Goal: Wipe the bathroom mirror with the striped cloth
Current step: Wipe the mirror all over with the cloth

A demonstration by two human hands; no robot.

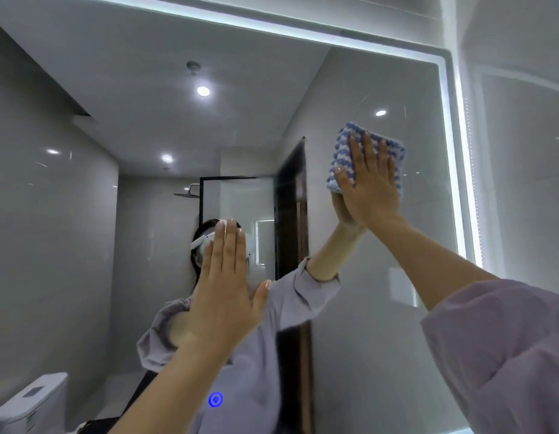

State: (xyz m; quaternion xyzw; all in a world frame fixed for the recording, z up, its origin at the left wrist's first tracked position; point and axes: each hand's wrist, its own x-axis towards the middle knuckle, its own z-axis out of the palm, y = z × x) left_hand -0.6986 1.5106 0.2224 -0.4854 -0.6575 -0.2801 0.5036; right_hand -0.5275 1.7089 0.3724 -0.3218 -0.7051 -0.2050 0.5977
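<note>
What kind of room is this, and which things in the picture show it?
A bathroom, most likely. The mirror with a lit edge reflects a shower head beside a glass shower screen, and a toilet shows at the lower left.

A bathroom, seen largely by reflection; whether in a home or a hotel cannot be told. A wide wall mirror, edged with a glowing white light strip, throws back glossy grey wall tiles, a flat rain shower head on a bent arm and a black-framed glass shower screen. A white toilet cistern shows at the lower left. A dark wooden door stands beside the screen, and round recessed ceiling lights shine overhead.
</note>
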